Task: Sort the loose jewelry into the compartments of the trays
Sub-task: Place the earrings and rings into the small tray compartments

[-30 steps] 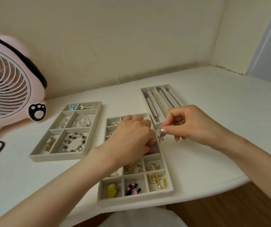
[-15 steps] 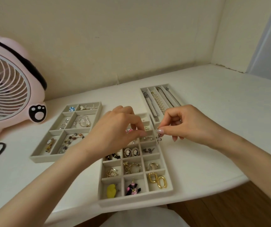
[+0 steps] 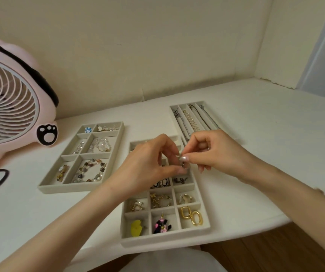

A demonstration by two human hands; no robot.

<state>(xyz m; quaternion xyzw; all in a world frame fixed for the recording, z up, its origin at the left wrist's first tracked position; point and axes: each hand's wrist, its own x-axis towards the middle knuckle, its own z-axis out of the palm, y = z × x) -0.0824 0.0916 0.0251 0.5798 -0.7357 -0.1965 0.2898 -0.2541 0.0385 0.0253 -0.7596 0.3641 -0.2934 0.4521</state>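
Three trays on the bench [image 3: 265, 154]: six-compartment tray [image 3: 63, 189] centre-left, grid tray [image 3: 165, 241] lower centre with near rim just beside the front edge, long-slot tray [image 3: 174, 116] upper right. Pinched between left hand [image 3: 147, 167] and right hand [image 3: 216, 154] at frame centre, above the grid tray: one small silver piece [image 3: 182, 163]. Bare bench at right; one pink fan [image 3: 10, 107] far left.

Far compartments of the middle tray [image 3: 165, 239] behind left hand [image 3: 147, 165] and right hand [image 3: 216, 154]; tiny, indistinct piece [image 3: 182, 164] between fingertips [image 3: 184, 158].

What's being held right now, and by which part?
Both pinch one small dark-silver piece: right hand at its top, left hand apparently at its lower end, over the middle tray.
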